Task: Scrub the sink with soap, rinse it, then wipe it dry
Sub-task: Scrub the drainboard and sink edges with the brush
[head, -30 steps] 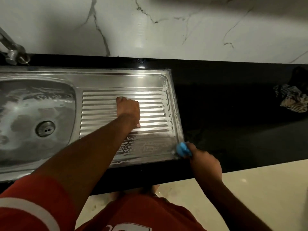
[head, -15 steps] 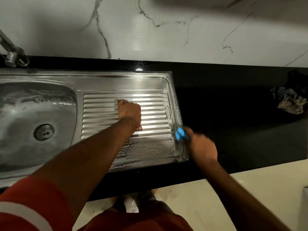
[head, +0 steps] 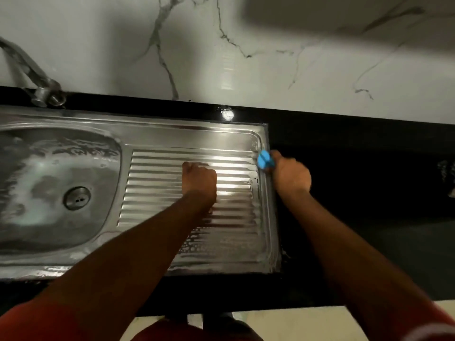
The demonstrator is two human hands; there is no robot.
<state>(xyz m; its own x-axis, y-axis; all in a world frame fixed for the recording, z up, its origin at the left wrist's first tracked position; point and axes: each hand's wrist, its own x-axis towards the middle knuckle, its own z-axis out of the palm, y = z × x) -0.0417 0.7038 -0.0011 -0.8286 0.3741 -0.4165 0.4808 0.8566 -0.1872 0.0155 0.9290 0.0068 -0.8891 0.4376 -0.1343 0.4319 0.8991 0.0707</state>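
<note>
A stainless steel sink (head: 172,137) lies in a black counter, with a soapy basin (head: 49,173) at the left and a ribbed drainboard (head: 231,217) at the right. Soap film streaks the basin and the drainboard's near part. My left hand (head: 199,179) rests as a fist on the drainboard ribs and holds nothing that I can see. My right hand (head: 290,175) grips a blue scrubber (head: 265,161) and presses it on the sink's right rim near the far corner.
A metal tap (head: 41,91) stands at the back left against the white marble wall. The black counter (head: 357,193) runs to the right, with a patterned cloth (head: 446,172) at the frame's right edge. The drain (head: 76,198) sits in the basin's middle.
My right hand has slid the blue scrubber along the sink's right rim from the near corner toward the far corner. My left hand has stayed on the drainboard.
</note>
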